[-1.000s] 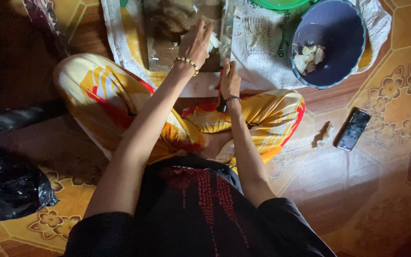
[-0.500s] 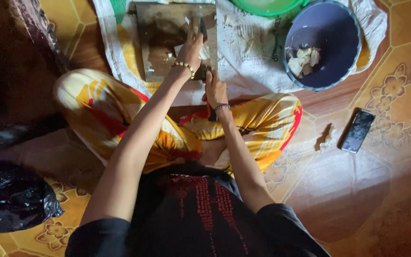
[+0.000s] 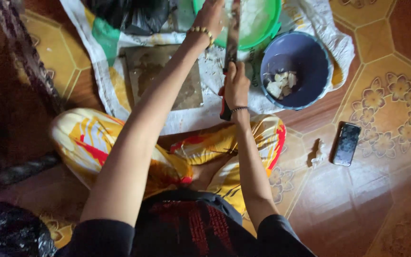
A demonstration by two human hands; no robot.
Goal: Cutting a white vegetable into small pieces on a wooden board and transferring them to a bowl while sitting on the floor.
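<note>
**Midway through the cutting, by the look of it**

Over at the far left a dark woven mat edges the tiled floor. Next comes a worn cutting board lying on a white sack cloth, its top smeared but bare of pieces. The person's left hand, a bead bracelet at the wrist, reaches up past the board to the flat of a long knife; the fingers touch the blade near the top edge of the view, and how far they curl I cannot tell. The right hand is wrapped tight around the knife's red handle, blade pointing away over a green basin. Just right of it a blue bowl holds a small heap of pale cut chunks — so some of the work seems done, though the bowl is far from full. Further right, a phone lies on the floor, well apart.
</note>
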